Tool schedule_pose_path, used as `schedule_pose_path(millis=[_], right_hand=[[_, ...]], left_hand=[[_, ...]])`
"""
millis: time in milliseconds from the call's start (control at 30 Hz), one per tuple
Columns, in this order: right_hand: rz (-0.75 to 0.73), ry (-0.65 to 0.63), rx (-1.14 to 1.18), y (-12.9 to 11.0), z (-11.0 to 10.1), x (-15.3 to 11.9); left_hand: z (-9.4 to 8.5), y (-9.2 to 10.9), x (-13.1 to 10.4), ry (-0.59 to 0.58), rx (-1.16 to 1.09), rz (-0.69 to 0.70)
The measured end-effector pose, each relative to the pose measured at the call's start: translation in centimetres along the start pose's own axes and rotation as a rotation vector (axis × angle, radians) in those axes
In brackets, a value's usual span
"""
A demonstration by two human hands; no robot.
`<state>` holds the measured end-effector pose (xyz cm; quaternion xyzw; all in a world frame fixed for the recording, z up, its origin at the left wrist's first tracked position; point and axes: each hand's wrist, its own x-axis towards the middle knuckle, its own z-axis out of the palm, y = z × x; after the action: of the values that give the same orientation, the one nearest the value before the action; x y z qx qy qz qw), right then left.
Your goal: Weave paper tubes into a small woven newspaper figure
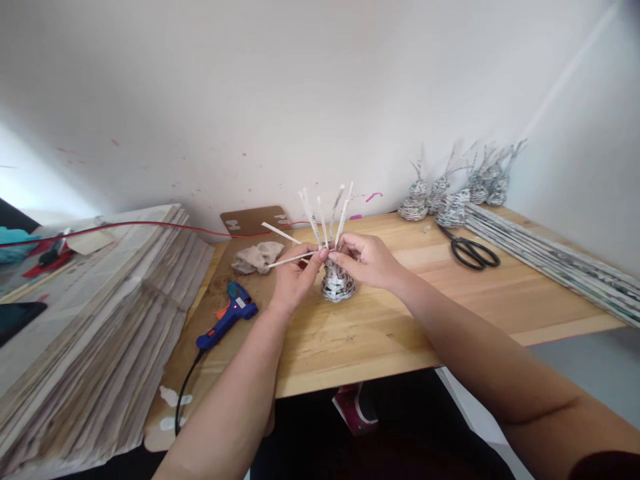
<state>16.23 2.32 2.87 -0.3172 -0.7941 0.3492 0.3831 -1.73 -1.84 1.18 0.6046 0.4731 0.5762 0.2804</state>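
Note:
A small woven newspaper basket [338, 287] stands on the wooden table, narrow at the neck and wider at the base. Several rolled paper strips [321, 221] stick up and out from its top. My left hand [297, 277] is closed at the neck's left side, thumb and fingers pinching a paper strip there. On the right side, my right hand [367, 259] pinches at the same rim, its thumb almost meeting the left thumb. The fingers partly hide the rim and the strip between them.
Left of the basket lie a blue glue gun [230, 317] with its cord and a crumpled cloth [257, 257] on a brown board. A tall newspaper stack [150, 320] fills the left. At right are black scissors [474, 253], long paper rolls [545, 257] and several woven pieces [414, 202].

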Motion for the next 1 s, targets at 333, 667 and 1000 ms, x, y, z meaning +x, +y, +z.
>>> schedule_pose_path(millis=[333, 667, 1000], right_hand=[[-0.060, -0.002, -0.005, -0.41, -0.25, -0.01], [0.017, 0.033, 0.123, 0.28, 0.10, 0.28], [0.142, 0.015, 0.356, 0.20, 0.10, 0.49]], left_hand=[[0.28, 0.35, 0.11, -0.030, -0.141, -0.059], [0.56, 0.37, 0.00, 0.017, -0.202, -0.088], [0.31, -0.01, 0.20, -0.050, -0.199, 0.044]])
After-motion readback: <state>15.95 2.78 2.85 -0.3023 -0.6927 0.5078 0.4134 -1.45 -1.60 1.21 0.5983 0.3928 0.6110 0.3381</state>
